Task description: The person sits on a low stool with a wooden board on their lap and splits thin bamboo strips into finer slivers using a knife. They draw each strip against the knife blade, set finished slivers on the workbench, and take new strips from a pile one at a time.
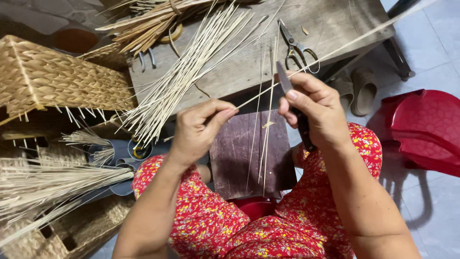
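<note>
While the left hand (199, 127) pinches the near end of a long thin cane strip (335, 50) between thumb and forefinger, the right hand (314, 108) is closed around a dark-handled knife (287, 88), blade pointing up and away, its edge meeting the strip just beyond the left fingertips.

Item, strip: pale, slender, running from the hands over the far right corner of the wooden bench (330, 21) and out of view.

Item, dark board (239, 158): lies across the lap below both hands, its far edge against the bench; several loose slivers rest on it lengthwise.

Item, scissors (297, 48): on the bench toward its right end, untouched.

Item, splayed bundle of pale strips (182, 76): across the bench middle, ends overhanging its near edge.

Item, woven baskets (52, 76): left of the bench.

Item, red plastic stool (426, 129): on the floor at right, beside a pair of sandals (354, 88).

Risks, as judged: the blade sits close to the left thumb, so a slip along the strip could cut it; uneven pressure might run the cut off-line and snap or thin the strip; the long free end could snag on the scissors or the bench corner.

Pose: both forearms come in from the near side, elbows out, wrists raised above the lap; right wrist cocked inward, left fingers curled.
</note>
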`<action>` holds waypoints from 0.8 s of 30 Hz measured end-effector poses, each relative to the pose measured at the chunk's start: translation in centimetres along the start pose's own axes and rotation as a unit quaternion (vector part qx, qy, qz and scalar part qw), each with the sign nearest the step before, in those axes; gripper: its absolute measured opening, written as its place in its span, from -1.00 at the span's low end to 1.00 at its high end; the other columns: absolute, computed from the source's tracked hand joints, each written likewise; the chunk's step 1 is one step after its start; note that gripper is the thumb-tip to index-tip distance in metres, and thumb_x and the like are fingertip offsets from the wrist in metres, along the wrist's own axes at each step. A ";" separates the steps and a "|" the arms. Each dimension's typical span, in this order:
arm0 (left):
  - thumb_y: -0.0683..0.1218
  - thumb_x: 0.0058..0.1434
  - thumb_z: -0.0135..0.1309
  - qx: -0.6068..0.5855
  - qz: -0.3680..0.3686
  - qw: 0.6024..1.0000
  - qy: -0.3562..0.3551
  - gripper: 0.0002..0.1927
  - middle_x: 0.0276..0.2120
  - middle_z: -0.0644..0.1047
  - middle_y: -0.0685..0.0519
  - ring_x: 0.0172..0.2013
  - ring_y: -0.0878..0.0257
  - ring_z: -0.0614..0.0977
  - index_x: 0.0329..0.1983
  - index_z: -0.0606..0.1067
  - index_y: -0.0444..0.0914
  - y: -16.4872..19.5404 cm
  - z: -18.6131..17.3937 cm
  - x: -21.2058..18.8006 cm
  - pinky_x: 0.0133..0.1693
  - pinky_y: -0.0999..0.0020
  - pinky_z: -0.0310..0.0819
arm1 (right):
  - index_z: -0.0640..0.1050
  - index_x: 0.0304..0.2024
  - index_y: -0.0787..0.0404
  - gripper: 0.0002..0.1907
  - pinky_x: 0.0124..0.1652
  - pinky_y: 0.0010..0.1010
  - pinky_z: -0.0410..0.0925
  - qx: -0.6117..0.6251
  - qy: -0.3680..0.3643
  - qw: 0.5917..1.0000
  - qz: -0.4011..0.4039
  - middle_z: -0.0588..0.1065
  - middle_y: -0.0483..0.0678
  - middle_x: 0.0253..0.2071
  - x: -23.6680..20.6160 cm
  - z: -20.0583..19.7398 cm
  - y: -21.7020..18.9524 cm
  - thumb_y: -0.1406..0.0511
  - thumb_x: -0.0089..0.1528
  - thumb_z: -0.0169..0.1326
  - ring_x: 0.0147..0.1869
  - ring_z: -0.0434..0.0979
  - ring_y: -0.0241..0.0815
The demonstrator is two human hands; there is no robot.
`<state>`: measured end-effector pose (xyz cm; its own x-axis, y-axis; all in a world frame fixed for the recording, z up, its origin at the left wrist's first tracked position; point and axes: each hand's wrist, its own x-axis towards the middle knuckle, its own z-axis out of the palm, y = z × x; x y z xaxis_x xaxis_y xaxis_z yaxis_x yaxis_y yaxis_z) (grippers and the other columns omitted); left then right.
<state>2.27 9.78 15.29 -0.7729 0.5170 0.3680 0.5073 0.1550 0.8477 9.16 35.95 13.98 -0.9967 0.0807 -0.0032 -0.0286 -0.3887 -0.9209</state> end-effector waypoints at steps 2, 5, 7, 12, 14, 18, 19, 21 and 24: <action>-0.20 0.36 0.17 0.007 -0.038 0.999 -0.017 -0.91 -0.37 0.65 0.11 -0.38 0.48 0.60 -0.12 0.63 -0.29 -0.1 -0.8 -0.2 -0.32 0.54 0.48 | 0.51 0.18 0.35 -0.68 -0.42 -0.55 0.27 -0.005 0.022 1.000 -0.005 0.53 0.02 -0.31 -0.2 -0.7 -0.4 0.38 0.39 0.07 -0.41 0.41 -0.32; -0.18 0.37 0.16 -0.013 -0.106 0.993 -0.045 -0.90 -0.39 0.64 0.13 -0.43 0.48 0.56 -0.12 0.63 -0.28 0.0 -1.3 0.2 -0.36 0.54 0.46 | 0.50 0.19 0.33 -0.69 -0.42 -0.57 0.27 0.014 0.044 0.999 -0.016 0.53 0.00 -0.32 -0.3 -1.1 -0.9 0.38 0.39 0.07 -0.42 0.41 -0.32; -0.17 0.37 0.15 -0.035 -0.125 0.990 -0.058 -0.88 -0.39 0.63 0.14 -0.43 0.49 0.57 -0.10 0.62 -0.28 0.1 -0.9 0.5 -0.36 0.55 0.48 | 0.51 0.18 0.34 -0.69 -0.43 -0.56 0.28 0.005 0.031 0.999 -0.024 0.54 0.00 -0.33 -0.2 -0.9 -0.8 0.38 0.40 0.07 -0.43 0.41 -0.32; -0.16 0.36 0.12 -0.069 -0.136 0.986 -0.073 -0.86 -0.41 0.64 0.18 -0.47 0.51 0.60 -0.07 0.62 -0.26 0.6 1.8 0.9 -0.41 0.57 0.52 | 0.49 0.21 0.35 -0.65 -0.39 -0.59 0.29 -0.008 -0.015 0.999 0.028 0.53 -0.03 -0.33 -0.4 0.4 0.4 0.38 0.38 0.06 -0.38 0.42 -0.37; -0.17 0.37 0.14 -0.051 -0.115 0.990 -0.065 -0.87 -0.45 0.61 0.16 -0.49 0.50 0.54 -0.08 0.63 -0.26 0.6 1.8 0.9 -0.43 0.55 0.46 | 0.49 0.21 0.36 -0.66 -0.38 -0.61 0.28 -0.005 -0.025 0.999 0.027 0.53 -0.03 -0.31 -0.4 0.1 0.4 0.39 0.39 0.05 -0.36 0.42 -0.38; -0.19 0.37 0.16 -0.009 -0.070 0.996 -0.063 -0.89 -0.46 0.62 0.18 -0.48 0.51 0.53 -0.11 0.64 -0.28 0.3 0.6 0.8 -0.42 0.55 0.43 | 0.49 0.20 0.35 -0.67 -0.41 -0.58 0.29 0.014 0.024 1.000 -0.003 0.53 0.00 -0.33 -0.5 -2.0 -0.7 0.40 0.39 0.05 -0.41 0.41 -0.36; -0.19 0.36 0.16 -0.016 -0.085 0.994 -0.069 -0.89 -0.48 0.60 0.18 -0.49 0.51 0.52 -0.11 0.65 -0.28 0.2 0.3 0.7 -0.44 0.55 0.41 | 0.49 0.20 0.35 -0.68 -0.43 -0.56 0.30 0.020 0.040 0.999 -0.008 0.53 0.00 -0.33 -0.6 -2.7 -1.1 0.40 0.39 0.05 -0.42 0.41 -0.35; -0.19 0.33 0.15 -0.028 -0.115 0.990 -0.082 -0.87 -0.52 0.58 0.18 -0.52 0.52 0.50 -0.12 0.65 -0.28 0.0 -0.4 0.5 -0.48 0.55 0.38 | 0.49 0.19 0.34 -0.69 -0.44 -0.56 0.29 0.030 0.068 0.997 -0.016 0.53 0.01 -0.34 -0.9 -4.0 -1.7 0.41 0.39 0.05 -0.43 0.41 -0.34; -0.18 0.33 0.15 -0.052 -0.159 0.982 -0.087 -0.87 -0.49 0.58 0.17 -0.53 0.52 0.48 -0.13 0.65 -0.29 -0.3 -1.1 0.3 -0.48 0.56 0.38 | 0.51 0.18 0.33 -0.69 -0.44 -0.56 0.29 0.034 0.092 0.995 -0.025 0.53 0.01 -0.34 -1.1 -5.8 -2.1 0.40 0.39 0.06 -0.44 0.41 -0.34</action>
<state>1.44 8.94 15.54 -0.8046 0.5937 0.0142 0.2015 0.2506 0.9469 10.80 42.02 13.70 -0.9633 0.2660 -0.0356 -0.0888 -0.4411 -0.8930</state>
